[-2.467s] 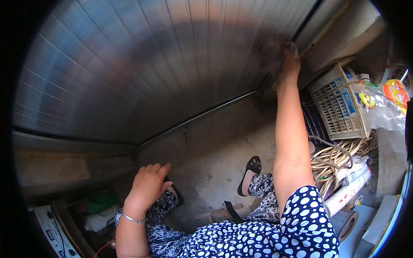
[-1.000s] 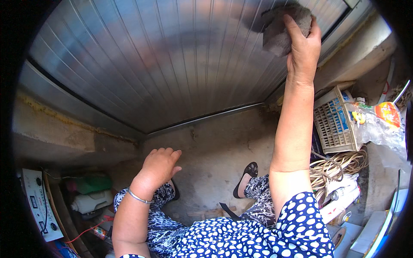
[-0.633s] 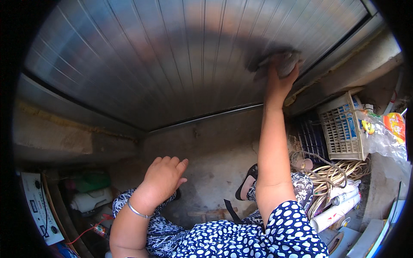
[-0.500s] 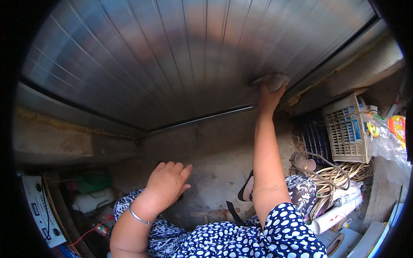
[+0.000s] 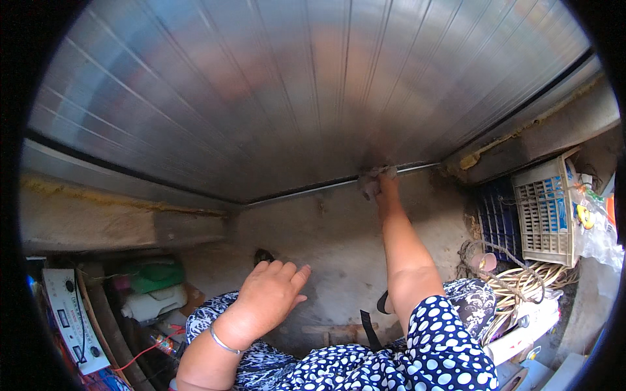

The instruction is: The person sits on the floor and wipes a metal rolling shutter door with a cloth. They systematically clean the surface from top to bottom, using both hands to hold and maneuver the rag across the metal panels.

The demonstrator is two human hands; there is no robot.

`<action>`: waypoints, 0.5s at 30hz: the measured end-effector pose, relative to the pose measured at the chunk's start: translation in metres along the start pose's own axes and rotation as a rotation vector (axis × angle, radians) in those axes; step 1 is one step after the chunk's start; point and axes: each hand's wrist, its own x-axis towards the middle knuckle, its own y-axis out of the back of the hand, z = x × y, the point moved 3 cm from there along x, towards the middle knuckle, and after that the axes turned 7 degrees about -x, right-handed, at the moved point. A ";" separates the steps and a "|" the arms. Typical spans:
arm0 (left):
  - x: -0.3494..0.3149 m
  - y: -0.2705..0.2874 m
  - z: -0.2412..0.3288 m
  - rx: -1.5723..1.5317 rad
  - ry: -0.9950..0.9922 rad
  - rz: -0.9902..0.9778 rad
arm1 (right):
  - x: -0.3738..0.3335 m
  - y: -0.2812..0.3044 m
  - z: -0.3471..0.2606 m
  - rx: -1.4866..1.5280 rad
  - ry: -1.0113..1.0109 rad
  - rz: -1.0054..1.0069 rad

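Low on a shiny grooved metal panel (image 5: 306,117), my right hand (image 5: 387,188) is closed on a crumpled greyish cloth (image 5: 370,185). The cloth presses at the panel's bottom edge, where a bright strip meets the concrete floor (image 5: 306,228). My right arm is stretched out straight toward it. My left hand (image 5: 274,287), with a silver bangle at its wrist, hovers above my lap and grips nothing. Its fingers curl loosely and the thumb stands apart; the palm is hidden.
On the right are a pale plastic crate (image 5: 544,212), a dark blue crate (image 5: 499,215), coiled cable (image 5: 521,287) and a clear plastic bag (image 5: 596,241). To the left lie a white jug (image 5: 156,303), a green container (image 5: 153,275) and a white device with knobs (image 5: 73,319).
My right hand has come down the panel with the cloth and somewhat left, to its bottom edge. The view has shifted slightly. My left hand keeps nearly the same pose.
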 end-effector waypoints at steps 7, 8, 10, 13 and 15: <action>-0.009 -0.004 -0.010 0.035 0.009 0.059 | -0.039 -0.006 -0.048 0.051 -0.094 -0.116; -0.010 -0.003 -0.011 0.049 0.007 0.073 | -0.048 -0.010 -0.058 0.114 -0.045 -0.133; -0.012 -0.005 -0.015 0.055 0.016 0.091 | -0.082 -0.026 -0.096 0.068 0.152 -0.161; -0.011 -0.006 -0.022 0.045 0.027 0.100 | -0.146 -0.058 -0.180 -0.067 0.421 -0.174; -0.009 -0.005 -0.024 0.078 0.063 0.092 | -0.186 -0.082 -0.244 -0.077 0.644 -0.146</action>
